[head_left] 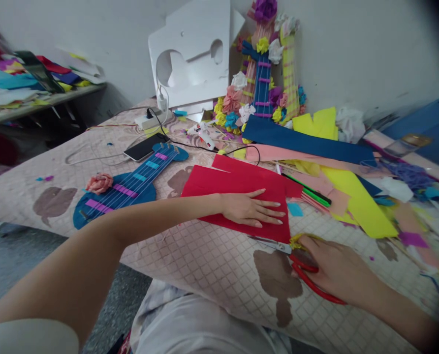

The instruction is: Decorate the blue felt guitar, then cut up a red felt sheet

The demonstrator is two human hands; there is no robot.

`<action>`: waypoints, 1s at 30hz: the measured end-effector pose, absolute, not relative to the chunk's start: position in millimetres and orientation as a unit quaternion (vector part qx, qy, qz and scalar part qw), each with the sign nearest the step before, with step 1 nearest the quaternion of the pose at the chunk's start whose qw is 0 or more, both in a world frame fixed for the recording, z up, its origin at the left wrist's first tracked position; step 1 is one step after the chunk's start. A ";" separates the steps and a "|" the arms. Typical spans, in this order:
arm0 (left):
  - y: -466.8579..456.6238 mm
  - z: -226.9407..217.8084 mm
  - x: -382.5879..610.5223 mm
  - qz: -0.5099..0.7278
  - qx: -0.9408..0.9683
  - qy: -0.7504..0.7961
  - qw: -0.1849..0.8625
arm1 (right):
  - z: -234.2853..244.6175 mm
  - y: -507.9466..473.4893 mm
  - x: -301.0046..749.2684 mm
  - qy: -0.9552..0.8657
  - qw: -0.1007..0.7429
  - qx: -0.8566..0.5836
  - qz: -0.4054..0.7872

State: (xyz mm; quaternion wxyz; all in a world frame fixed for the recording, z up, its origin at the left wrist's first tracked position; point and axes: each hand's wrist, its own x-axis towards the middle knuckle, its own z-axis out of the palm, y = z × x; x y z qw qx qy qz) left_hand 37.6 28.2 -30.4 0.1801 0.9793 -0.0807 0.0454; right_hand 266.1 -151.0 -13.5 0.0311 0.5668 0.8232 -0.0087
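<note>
A sheet of red paper or felt [208, 189] lies on the patterned tablecloth, with another red piece [256, 172] partly behind it. My left hand [247, 209] rests flat on the red sheet, fingers spread. At the sheet's lower right corner, my right hand [330, 263] holds red-handled scissors [311, 282]. Their blades point left along the sheet's near edge; how far apart they are is hard to see. Some crumpled yellow material [298, 241] shows by my right fingertips, and whether I hold it too I cannot tell.
On the left lies a blue toy guitar [131, 184] beside a phone [147, 146]. Behind are a glue gun [203, 135], a power strip [151, 119] and decorated guitars [263, 88] with paper flowers. Blue strips [308, 140], yellow pieces [363, 201] and pens [310, 189] crowd the right.
</note>
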 end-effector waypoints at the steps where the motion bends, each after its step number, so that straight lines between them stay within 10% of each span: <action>1: 28.9 -28.1 35.3 0.045 0.980 -0.075 0.179 | -12.5 -151.0 265.4 0.822 0.030 0.569 -0.010; 30: 36.7 -34.3 4.4 0.069 0.975 -0.063 0.199 | -9.8 -145.7 248.5 0.812 0.039 0.580 -0.046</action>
